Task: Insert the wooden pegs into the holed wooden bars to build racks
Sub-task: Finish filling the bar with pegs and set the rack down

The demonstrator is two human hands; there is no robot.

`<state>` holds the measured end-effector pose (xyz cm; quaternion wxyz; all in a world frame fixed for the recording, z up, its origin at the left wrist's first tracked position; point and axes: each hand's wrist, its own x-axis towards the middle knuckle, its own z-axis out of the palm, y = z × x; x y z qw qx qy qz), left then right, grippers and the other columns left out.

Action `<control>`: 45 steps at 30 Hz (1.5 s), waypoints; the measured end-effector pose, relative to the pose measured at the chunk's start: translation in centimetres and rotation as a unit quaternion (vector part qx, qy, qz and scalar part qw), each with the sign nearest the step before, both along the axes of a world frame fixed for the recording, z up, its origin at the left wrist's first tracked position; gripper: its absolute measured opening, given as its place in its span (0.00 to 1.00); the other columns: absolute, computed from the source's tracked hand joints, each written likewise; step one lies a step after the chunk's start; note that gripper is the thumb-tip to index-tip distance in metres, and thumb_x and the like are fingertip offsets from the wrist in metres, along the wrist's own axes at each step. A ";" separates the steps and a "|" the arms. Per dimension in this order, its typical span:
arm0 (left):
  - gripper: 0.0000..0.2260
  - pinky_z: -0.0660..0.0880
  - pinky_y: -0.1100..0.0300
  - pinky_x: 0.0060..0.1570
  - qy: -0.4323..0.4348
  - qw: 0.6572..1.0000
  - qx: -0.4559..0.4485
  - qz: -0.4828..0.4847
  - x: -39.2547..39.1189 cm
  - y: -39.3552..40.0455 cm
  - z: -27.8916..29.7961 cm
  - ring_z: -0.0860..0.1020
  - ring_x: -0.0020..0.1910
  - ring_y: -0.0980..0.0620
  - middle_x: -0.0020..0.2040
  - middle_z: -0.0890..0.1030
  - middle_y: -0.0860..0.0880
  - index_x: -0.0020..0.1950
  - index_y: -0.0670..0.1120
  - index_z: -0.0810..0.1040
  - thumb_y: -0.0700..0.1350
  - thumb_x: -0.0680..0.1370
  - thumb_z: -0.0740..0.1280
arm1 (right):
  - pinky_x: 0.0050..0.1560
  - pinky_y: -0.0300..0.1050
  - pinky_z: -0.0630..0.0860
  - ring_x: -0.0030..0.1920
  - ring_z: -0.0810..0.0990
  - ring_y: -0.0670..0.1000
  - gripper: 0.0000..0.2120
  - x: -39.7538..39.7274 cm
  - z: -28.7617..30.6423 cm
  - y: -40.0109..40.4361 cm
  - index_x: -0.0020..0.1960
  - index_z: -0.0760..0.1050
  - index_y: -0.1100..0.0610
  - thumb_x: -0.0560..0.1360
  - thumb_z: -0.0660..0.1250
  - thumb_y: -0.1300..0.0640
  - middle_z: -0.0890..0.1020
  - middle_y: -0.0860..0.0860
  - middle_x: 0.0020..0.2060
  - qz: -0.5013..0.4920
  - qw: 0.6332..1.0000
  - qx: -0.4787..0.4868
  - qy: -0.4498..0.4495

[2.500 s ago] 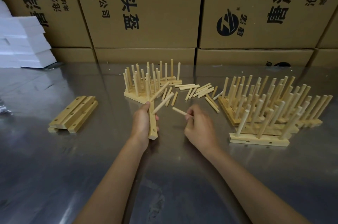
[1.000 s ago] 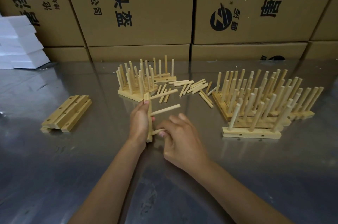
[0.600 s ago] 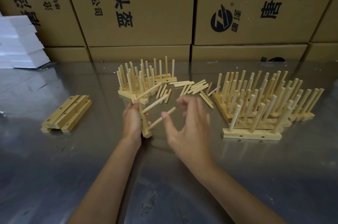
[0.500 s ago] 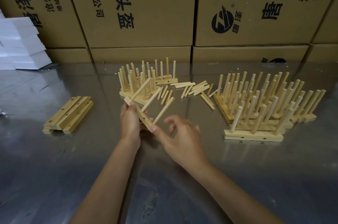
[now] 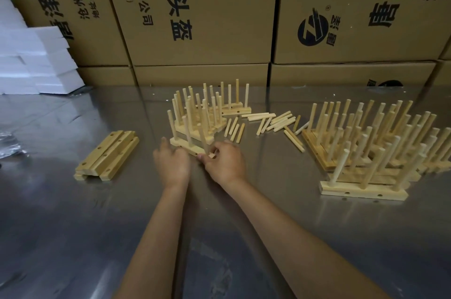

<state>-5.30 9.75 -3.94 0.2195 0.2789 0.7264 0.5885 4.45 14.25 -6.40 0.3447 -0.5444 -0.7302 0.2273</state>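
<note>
On the steel desk (image 5: 73,237) we see both hands at a three-peg rack (image 5: 189,147), left hand (image 5: 172,164) resting loosely, right hand (image 5: 225,164) pinching its end, loose pegs (image 5: 273,119) beyond, printed cartons (image 5: 200,10) behind.

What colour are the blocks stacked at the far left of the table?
White, the stacked blocks look like foam. The head view, the only one, shows them best.

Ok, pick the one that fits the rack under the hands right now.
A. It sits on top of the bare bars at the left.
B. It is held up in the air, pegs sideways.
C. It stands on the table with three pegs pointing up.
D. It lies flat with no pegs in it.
C: the rack rests on the table, three pegs upright, in front of the middle group of racks, with the left hand and right hand at its ends.
</note>
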 end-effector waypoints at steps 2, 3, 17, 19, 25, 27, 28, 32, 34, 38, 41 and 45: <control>0.26 0.58 0.50 0.72 0.093 0.995 -0.031 0.034 -0.6 -0.6 0.1 0.61 0.74 0.39 0.74 0.65 0.37 0.78 0.42 0.65 0.35 0.78 0.58 | 0.55 0.46 0.73 0.57 0.76 0.55 0.14 -0.9 0.2 0.7 0.50 0.80 0.52 0.73 0.72 0.43 0.79 0.51 0.52 -0.014 0.999 0.019 -0.027; 0.26 0.56 0.49 0.73 0.129 0.990 -0.042 0.047 -1.1 -0.8 0.1 0.60 0.74 0.39 0.74 0.64 0.37 0.77 0.42 0.66 0.36 0.78 0.59 | 0.55 0.46 0.72 0.58 0.76 0.55 0.14 -1.4 0.3 1.0 0.51 0.80 0.53 0.73 0.72 0.43 0.80 0.52 0.53 -0.024 0.999 0.023 -0.030; 0.22 0.52 0.38 0.71 0.360 0.879 -0.276 0.148 -4.3 -2.5 0.1 0.61 0.72 0.37 0.71 0.66 0.34 0.67 0.38 0.71 0.46 0.76 0.66 | 0.51 0.48 0.77 0.52 0.79 0.57 0.24 -1.6 2.2 2.8 0.63 0.68 0.57 0.70 0.68 0.51 0.80 0.49 0.45 -0.041 0.990 -0.111 0.077; 0.17 0.56 0.40 0.69 0.371 0.863 -0.307 0.155 -4.2 -2.4 0.5 0.64 0.68 0.38 0.68 0.70 0.35 0.62 0.39 0.76 0.46 0.77 0.66 | 0.47 0.48 0.75 0.49 0.77 0.55 0.12 -0.3 2.2 3.0 0.54 0.69 0.55 0.71 0.65 0.56 0.76 0.47 0.41 -0.042 0.987 -0.101 0.120; 0.13 0.60 0.44 0.65 0.411 0.835 -0.357 0.083 -3.3 -2.4 0.6 0.67 0.66 0.39 0.64 0.74 0.39 0.57 0.43 0.81 0.49 0.77 0.66 | 0.63 0.53 0.63 0.66 0.67 0.54 0.14 3.6 0.7 4.1 0.61 0.76 0.55 0.78 0.60 0.55 0.73 0.50 0.64 -0.073 0.988 0.047 -0.129; 0.11 0.62 0.45 0.63 0.407 0.851 -0.329 0.039 -3.3 -2.3 0.7 0.70 0.64 0.40 0.59 0.78 0.40 0.54 0.44 0.80 0.49 0.77 0.66 | 0.63 0.52 0.65 0.65 0.69 0.54 0.12 3.7 0.8 4.0 0.58 0.77 0.56 0.78 0.60 0.57 0.76 0.51 0.60 -0.077 0.989 0.029 -0.124; 0.10 0.64 0.45 0.62 0.396 0.868 -0.300 0.013 -3.4 -2.2 0.7 0.73 0.61 0.39 0.55 0.80 0.40 0.53 0.43 0.79 0.48 0.77 0.66 | 0.63 0.51 0.66 0.64 0.70 0.54 0.11 3.8 0.8 3.9 0.58 0.77 0.57 0.77 0.61 0.59 0.76 0.52 0.58 -0.089 0.989 0.028 -0.112; 0.05 0.72 0.50 0.50 0.277 0.951 -0.117 -0.068 -2.8 -2.4 1.4 0.76 0.52 0.39 0.51 0.78 0.43 0.54 0.46 0.72 0.44 0.79 0.64 | 0.63 0.50 0.70 0.63 0.70 0.55 0.11 4.1 0.9 3.3 0.56 0.76 0.58 0.74 0.68 0.62 0.76 0.54 0.57 -0.121 0.991 0.020 -0.053; 0.04 0.72 0.49 0.48 0.230 0.967 -0.061 -0.093 -2.1 -2.5 1.7 0.76 0.50 0.41 0.49 0.78 0.46 0.55 0.48 0.72 0.46 0.82 0.62 | 0.63 0.51 0.71 0.63 0.70 0.56 0.15 4.5 1.1 2.9 0.58 0.75 0.58 0.72 0.70 0.63 0.76 0.55 0.58 -0.120 0.992 -0.005 -0.024; 0.10 0.75 0.54 0.41 -0.024 0.981 0.041 -0.186 -0.8 -2.7 2.6 0.77 0.38 0.50 0.37 0.76 0.52 0.61 0.48 0.77 0.51 0.83 0.63 | 0.66 0.47 0.67 0.63 0.71 0.56 0.12 6.4 1.4 1.5 0.57 0.79 0.59 0.75 0.66 0.63 0.77 0.56 0.55 -0.086 0.995 -0.043 -0.032; 0.13 0.71 0.59 0.23 -0.080 0.961 0.031 -0.264 0.4 -2.8 2.5 0.71 0.23 0.52 0.28 0.73 0.49 0.58 0.46 0.75 0.54 0.81 0.66 | 0.57 0.45 0.69 0.58 0.74 0.55 0.11 8.3 1.1 -0.6 0.50 0.79 0.55 0.76 0.60 0.65 0.74 0.52 0.47 -0.064 0.994 -0.074 0.048; 0.14 0.73 0.60 0.21 -0.118 0.952 0.029 -0.282 2.7 -2.6 1.9 0.71 0.22 0.53 0.35 0.80 0.46 0.55 0.43 0.75 0.48 0.75 0.75 | 0.41 0.41 0.68 0.45 0.77 0.49 0.10 10.6 0.7 -3.5 0.50 0.78 0.56 0.80 0.59 0.62 0.80 0.50 0.44 -0.045 0.985 -0.094 0.136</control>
